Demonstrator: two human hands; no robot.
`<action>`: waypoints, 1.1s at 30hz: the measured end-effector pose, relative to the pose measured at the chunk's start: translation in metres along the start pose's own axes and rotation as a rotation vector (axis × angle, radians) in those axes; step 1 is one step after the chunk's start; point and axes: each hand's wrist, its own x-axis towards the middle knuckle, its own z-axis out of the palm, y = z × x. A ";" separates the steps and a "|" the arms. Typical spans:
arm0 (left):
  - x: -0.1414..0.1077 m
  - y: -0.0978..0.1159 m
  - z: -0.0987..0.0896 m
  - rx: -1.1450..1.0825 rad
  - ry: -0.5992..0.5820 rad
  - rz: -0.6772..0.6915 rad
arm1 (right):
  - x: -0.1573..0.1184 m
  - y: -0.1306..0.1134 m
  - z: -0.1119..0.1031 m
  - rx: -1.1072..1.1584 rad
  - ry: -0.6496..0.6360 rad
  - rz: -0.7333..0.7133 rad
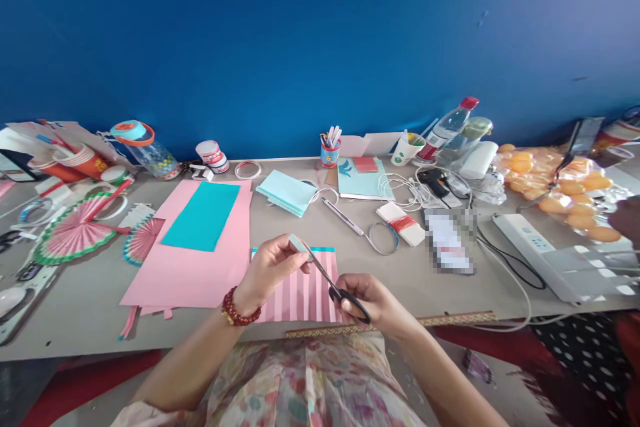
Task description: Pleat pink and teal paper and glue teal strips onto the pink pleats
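My left hand (274, 267) pinches a small pale strip of paper (299, 245) between thumb and fingers. In my right hand (369, 303) is a pair of black-handled scissors (327, 278), its blades pointing up and left against the strip. Below both hands lies a pleated pink paper sheet (287, 297) with a turquoise band along its far edge. Left of it, a turquoise paper sheet (203, 217) rests on large pink paper (165, 273). A stack of light blue paper (287, 192) lies beyond my left hand.
Finished-looking pink pleated fans (75, 227) lie at the left. A white pen-like tool (343, 216), a coiled white cable (403, 190), a black glue gun (434, 183) and a power strip (537, 257) sit at the right. A patterned wooden ruler (440, 320) lies along the front edge.
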 end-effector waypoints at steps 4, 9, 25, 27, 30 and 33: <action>0.000 -0.001 -0.001 0.001 -0.002 -0.001 | 0.001 0.001 0.000 -0.016 0.006 0.001; -0.001 -0.001 -0.004 0.003 -0.006 -0.003 | 0.003 0.002 -0.001 -0.030 0.018 -0.008; 0.001 -0.001 -0.007 -0.005 -0.009 -0.017 | 0.007 -0.002 0.000 -0.052 0.022 -0.017; 0.001 0.000 -0.007 -0.009 -0.008 -0.017 | 0.007 -0.002 0.000 -0.048 0.025 -0.016; 0.001 0.000 -0.006 -0.014 -0.004 -0.016 | 0.007 -0.002 0.001 -0.045 0.037 -0.020; 0.002 0.002 -0.004 -0.021 0.003 -0.021 | 0.008 -0.001 0.002 -0.048 0.050 -0.027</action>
